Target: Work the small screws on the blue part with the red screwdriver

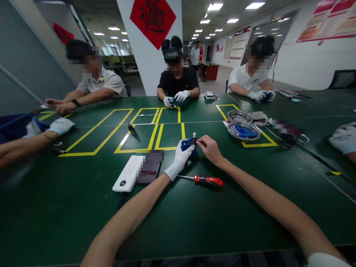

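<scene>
My left hand (182,157), in a white glove with blue on the palm side, is closed around a small black cylinder with a silver metal end (194,138). The cylinder stands upright, its metal end pointing up out of the fingers. My right hand (210,149) is bare. Its thumb and fingertips are pinched together close to the cylinder's right side; whatever they hold is too small to make out. Below the hands lies a screwdriver (208,180) with a red and black handle, its shaft pointing left.
A white power bank (126,176) and a dark phone (150,168) lie left of my forearm. Another black cylinder (131,128) stands beyond. Metal bowls (244,136), one holding blue material, sit at right. Yellow tape (167,148) marks the green table (172,218). Co-workers sit around it.
</scene>
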The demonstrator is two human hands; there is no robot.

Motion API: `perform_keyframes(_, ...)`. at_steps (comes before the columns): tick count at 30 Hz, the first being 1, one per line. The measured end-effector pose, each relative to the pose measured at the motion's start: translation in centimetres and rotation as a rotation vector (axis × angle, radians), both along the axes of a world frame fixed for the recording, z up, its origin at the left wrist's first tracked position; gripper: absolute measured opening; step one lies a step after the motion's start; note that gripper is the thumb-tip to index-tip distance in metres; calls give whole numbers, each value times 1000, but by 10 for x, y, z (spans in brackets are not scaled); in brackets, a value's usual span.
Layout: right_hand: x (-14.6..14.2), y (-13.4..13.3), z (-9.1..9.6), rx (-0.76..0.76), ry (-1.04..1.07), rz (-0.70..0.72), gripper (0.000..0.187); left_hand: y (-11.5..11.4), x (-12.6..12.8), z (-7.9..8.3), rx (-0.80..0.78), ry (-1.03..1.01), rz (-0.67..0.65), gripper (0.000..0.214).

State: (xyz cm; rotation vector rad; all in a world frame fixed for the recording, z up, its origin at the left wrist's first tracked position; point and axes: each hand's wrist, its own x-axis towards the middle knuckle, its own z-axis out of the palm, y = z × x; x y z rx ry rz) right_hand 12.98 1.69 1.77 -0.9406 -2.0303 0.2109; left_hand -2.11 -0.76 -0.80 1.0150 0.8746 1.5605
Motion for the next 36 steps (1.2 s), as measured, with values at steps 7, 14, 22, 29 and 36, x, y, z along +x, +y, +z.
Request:
perform_keyframes(7, 2, -3, -4, 129, -174, -20, 20, 8, -3, -11, 10, 7, -6, 39)
perform_keyframes(14, -1, -5, -9, 195, -217, -77, 22, 10, -3, -12, -7, -7, 5, 37)
perform_keyframes(22, -2, -9, -15, 155, -188, 12, 25, 8, -2, -9, 17, -48, -21, 38)
perform_keyframes(29, 20, 24, -9, -54, 69, -143, 19, 3, -1, -5, -36, 28, -43, 53)
perform_keyframes(36, 52, 53, -15, -120, -312, -285, 12, 6, 0, -8, -76, -36, -56, 52)
